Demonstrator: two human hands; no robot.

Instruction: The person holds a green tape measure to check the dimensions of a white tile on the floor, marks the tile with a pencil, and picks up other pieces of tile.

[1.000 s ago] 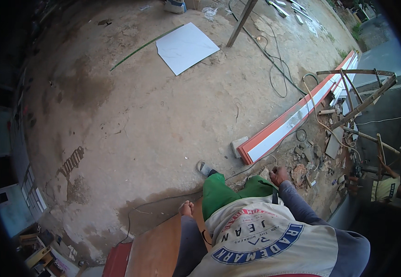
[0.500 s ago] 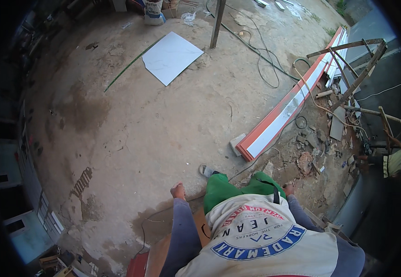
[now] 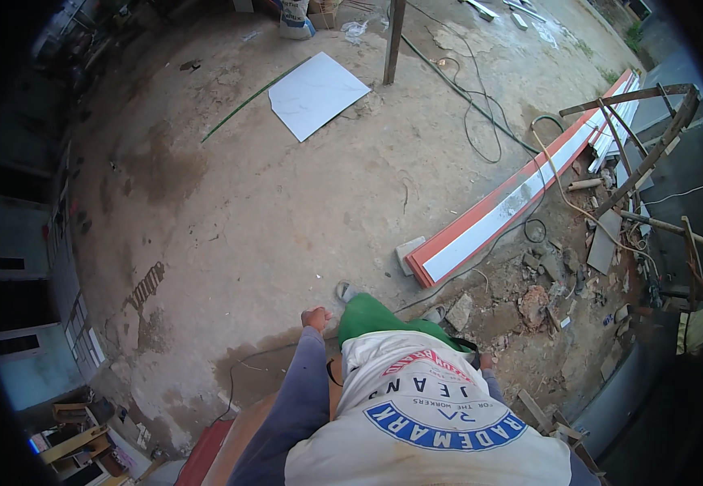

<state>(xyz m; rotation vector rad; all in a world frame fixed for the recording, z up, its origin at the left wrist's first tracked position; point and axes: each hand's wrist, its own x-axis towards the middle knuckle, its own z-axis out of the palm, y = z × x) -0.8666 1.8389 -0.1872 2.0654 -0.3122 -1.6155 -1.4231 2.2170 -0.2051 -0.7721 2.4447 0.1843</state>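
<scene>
My left hand [image 3: 316, 318] hangs out ahead of the body, its fingers curled into a fist with nothing visible in it. At the right side of my body, my right hand [image 3: 486, 360] shows only in part beside the shirt hem, and its fingers are too hidden to read. Both arms wear grey-blue sleeves. Below the green trousers [image 3: 375, 316], two grey shoes stand on the concrete floor [image 3: 230, 211]. Nearest to the hands lies the end of a long orange-and-white stack of planks or profiles [image 3: 448, 257], resting on a pale block [image 3: 409, 253], apart from both hands.
A white marbled panel [image 3: 319, 95] lies ahead beside a thin green strip. Hoses and cables [image 3: 481, 109] cross the ground near a wooden post [image 3: 394, 40]. Rubble [image 3: 541, 300] and a wooden frame [image 3: 651, 162] are at right, with another person [image 3: 701, 328]. Behind is a red object [image 3: 206, 454].
The view has shifted, and the panel and the far plank ends now sit further right. A second shoe has come into sight. My right hand has dropped back closer to my side; my left remains curled.
</scene>
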